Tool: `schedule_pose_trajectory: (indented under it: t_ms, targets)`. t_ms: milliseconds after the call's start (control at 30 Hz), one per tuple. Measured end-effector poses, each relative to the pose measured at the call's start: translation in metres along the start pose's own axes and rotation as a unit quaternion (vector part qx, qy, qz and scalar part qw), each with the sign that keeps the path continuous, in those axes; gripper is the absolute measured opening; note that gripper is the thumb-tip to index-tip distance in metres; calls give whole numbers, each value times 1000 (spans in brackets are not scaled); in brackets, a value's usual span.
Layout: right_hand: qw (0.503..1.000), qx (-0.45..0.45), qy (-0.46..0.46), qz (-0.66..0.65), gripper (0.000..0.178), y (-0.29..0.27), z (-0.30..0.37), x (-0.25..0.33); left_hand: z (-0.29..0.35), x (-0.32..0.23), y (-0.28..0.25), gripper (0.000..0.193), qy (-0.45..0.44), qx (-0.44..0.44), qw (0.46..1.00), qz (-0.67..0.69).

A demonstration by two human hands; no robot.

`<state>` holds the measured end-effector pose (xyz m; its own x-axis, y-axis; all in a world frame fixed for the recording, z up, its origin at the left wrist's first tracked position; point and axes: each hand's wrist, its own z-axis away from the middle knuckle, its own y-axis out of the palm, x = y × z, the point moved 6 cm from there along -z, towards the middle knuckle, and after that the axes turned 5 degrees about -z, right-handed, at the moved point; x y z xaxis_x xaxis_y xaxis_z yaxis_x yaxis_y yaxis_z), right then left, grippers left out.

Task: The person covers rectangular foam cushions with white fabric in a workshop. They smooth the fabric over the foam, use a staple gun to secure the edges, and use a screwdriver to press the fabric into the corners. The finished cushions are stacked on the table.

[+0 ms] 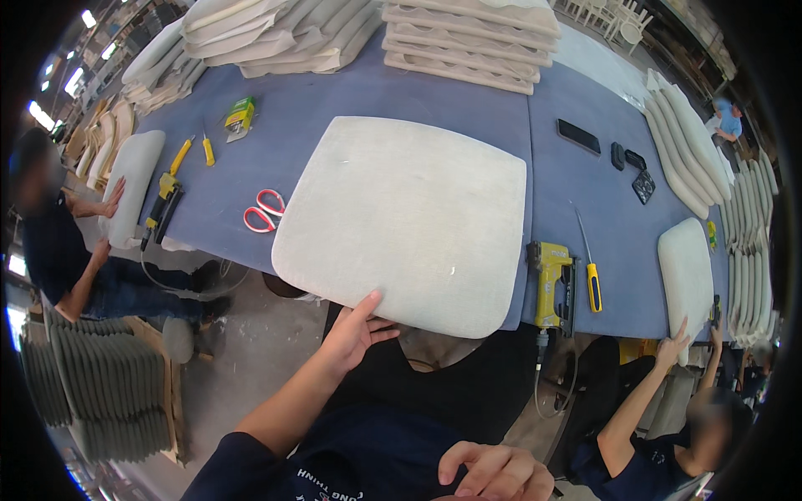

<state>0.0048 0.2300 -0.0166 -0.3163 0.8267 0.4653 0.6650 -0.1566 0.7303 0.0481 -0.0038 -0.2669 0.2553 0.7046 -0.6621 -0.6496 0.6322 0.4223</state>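
Observation:
A pale fabric-covered seat cushion (405, 217) lies flat on the blue table, its near edge reaching past the table's front. My left hand (355, 336) grips that near edge, thumb on top and fingers under it. Close to my chest, my right hand (499, 472) is curled with its knuckles up; anything inside it is hidden. Red-handled scissors (264, 211) lie against the cushion's left side. To its right are a yellow staple gun (551, 286) with an air hose and a yellow-handled screwdriver (592, 280).
Stacked covered cushions (472, 42) and fabric pieces (284, 33) stand at the back. A phone (578, 136) and small black cases (635, 160) lie right. Left are another staple gun (164, 204) and a green-yellow box (240, 117). Co-workers handle cushions at both sides.

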Motion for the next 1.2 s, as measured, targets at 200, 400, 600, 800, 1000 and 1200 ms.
schedule_pose_trajectory:
  t_ms: [200,400,600,800,1000,1200]
  targets:
    - [998,47,0,41,43,3,2,3,0,1,4,59,8,26,998,55]
    - [996,46,-13,77,49,33,-3,-3,2,3,5,52,20,11,997,74]
    - [989,127,11,70,50,23,-9,-3,33,13,52,58,8,0,997,74]
    - [996,28,9,79,48,30,-11,-14,35,43,69,68,-45,46,998,18]
    - [982,128,142,-1,42,-9,14,-13,35,34,63,44,-98,253,915,-299]
    - [985,114,122,49,47,12,-7,-21,38,-105,95,26,292,141,794,-514]
